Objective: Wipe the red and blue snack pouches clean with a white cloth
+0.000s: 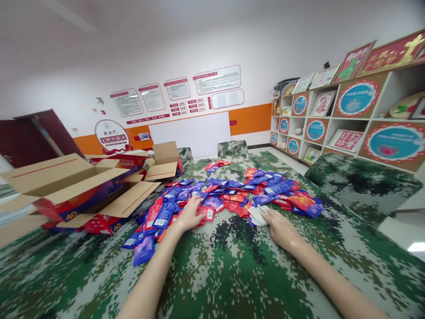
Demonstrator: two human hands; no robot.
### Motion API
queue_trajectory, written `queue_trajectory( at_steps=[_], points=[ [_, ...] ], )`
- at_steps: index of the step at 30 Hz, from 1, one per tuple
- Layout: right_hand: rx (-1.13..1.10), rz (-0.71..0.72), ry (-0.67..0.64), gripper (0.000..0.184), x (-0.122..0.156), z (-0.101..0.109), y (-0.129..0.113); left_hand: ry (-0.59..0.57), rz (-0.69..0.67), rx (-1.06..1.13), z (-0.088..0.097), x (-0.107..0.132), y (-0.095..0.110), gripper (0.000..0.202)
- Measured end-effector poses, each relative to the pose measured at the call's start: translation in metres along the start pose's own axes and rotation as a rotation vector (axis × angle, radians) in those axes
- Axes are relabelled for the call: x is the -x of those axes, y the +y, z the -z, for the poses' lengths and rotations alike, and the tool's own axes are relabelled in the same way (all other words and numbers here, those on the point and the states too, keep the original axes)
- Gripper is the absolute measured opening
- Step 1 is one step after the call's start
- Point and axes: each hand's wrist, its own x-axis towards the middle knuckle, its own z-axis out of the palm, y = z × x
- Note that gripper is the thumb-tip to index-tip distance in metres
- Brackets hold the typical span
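A long heap of small red and blue-purple packets (270,190) lies across the camouflage tablecloth, several with white barcode labels. At the left part of the heap rests my left hand (190,215), palm down, its thumb apart from its fingers. Just beside its thumb is a red packet (209,213) with a barcode. My right hand (279,227) is closed in a pinch on a whitish, thin, flat bundle (258,215) at the near edge of the heap. What the bundle is made of cannot be made out.
Open cardboard boxes (79,188) with raised flaps stand on the left of the table. A few packets (216,165) lie apart farther back. Camouflage-covered chairs (360,181) line the right and far sides. A shelf unit (352,116) stands along the right.
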Motion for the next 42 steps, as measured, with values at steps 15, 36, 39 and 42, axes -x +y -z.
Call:
queue_trajectory(
  at_steps=[15,36,39,42],
  points=[
    [0.063,-0.044,0.053,0.052,0.009,-0.008,-0.008,0.027,-0.010,-0.081,-0.022,0.038,0.043,0.026],
    [0.097,-0.111,0.009,0.052,0.011,0.002,-0.025,0.175,0.259,0.159,-0.084,0.043,0.062,0.045],
    [0.060,-0.103,-0.002,0.053,0.007,0.012,-0.022,0.163,0.096,0.100,-0.066,0.053,0.069,0.040],
    [0.013,-0.118,0.081,0.059,-0.002,0.029,-0.024,0.010,-0.210,0.127,-0.043,0.073,0.068,0.034]
  ],
)
